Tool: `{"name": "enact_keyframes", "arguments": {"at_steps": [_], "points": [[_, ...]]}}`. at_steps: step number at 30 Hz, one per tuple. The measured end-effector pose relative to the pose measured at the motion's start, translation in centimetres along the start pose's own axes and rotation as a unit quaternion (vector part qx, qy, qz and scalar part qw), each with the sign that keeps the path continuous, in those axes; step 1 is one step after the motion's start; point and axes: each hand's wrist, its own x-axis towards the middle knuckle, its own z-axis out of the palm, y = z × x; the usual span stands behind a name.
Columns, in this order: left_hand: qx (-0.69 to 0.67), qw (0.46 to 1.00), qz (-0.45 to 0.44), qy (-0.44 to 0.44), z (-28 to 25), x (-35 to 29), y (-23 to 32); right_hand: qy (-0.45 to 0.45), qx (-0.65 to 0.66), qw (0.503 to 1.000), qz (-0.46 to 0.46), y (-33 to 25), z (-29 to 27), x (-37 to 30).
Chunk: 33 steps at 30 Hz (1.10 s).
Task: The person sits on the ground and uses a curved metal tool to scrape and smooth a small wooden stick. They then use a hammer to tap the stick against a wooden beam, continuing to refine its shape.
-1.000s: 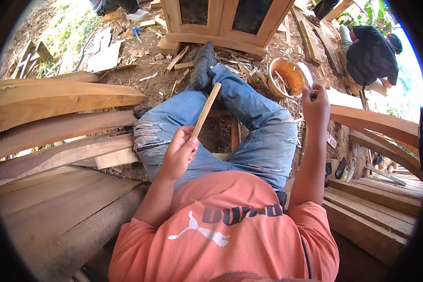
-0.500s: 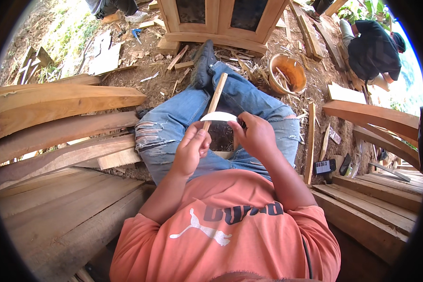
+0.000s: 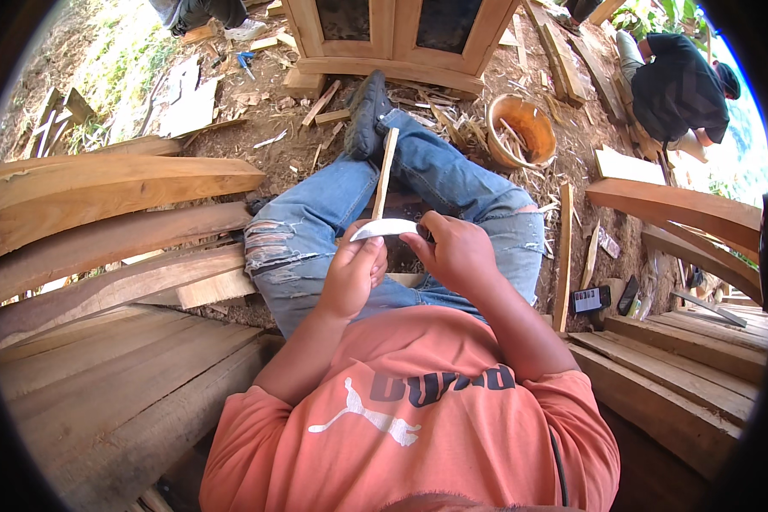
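I sit on stacked planks with my legs in torn blue jeans stretched forward. My left hand grips the lower end of a thin pale wooden stick that points away over my knees. My right hand holds one end of a small curved white strip, likely sandpaper, which lies across the stick just above my left hand. Both hands meet over my lap.
Long curved timber boards lie at my left, more planks at right. An orange bucket stands ahead on dirt strewn with offcuts, before a wooden cabinet frame. Another person in black crouches far right. A dark phone lies by my right leg.
My right hand came down from raised at the right with the white strip and joined my left hand at the stick; since then the strip sits across it.
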Motion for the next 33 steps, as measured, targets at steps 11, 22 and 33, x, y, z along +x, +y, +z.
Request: {"name": "enact_keyframes", "arguments": {"at_steps": [11,22,33], "points": [[0.055,0.998,0.010,0.006,1.6,0.2,0.9,0.096,-0.085,0.991,-0.045,1.1,-0.3,0.9],[0.049,0.999,0.003,-0.021,2.8,0.5,2.6,0.124,-0.155,0.978,-0.068,2.2,-2.0,1.9],[0.082,0.994,0.029,-0.065,3.4,0.6,3.3,0.162,-0.209,0.960,-0.093,3.3,-4.9,3.0]]}}
